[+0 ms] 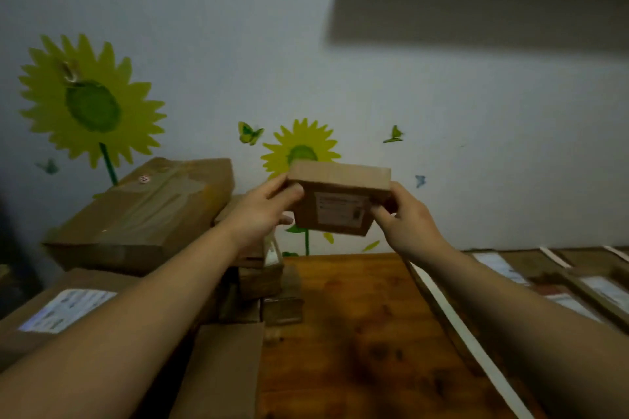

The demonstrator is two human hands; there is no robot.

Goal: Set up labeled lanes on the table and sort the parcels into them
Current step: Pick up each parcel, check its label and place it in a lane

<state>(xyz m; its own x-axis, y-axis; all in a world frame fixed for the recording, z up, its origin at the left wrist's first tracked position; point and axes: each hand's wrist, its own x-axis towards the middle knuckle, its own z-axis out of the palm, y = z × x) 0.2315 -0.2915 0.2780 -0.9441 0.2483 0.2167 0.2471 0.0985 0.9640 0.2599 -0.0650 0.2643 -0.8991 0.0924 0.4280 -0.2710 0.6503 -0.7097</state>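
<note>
Small parcel [338, 199] raised above table [357, 333], left hand [262, 214] and right hand [405, 218] gripping its opposite ends

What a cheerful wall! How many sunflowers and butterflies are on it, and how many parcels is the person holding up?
Sunflowers: 2
Butterflies: 4
Parcel held up: 1
Total: 7

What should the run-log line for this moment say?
phase: parcel check | left hand: holds small parcel | right hand: holds it too, above table | label: faces camera, blurred | parcel stack: left | lane strips: right
</note>
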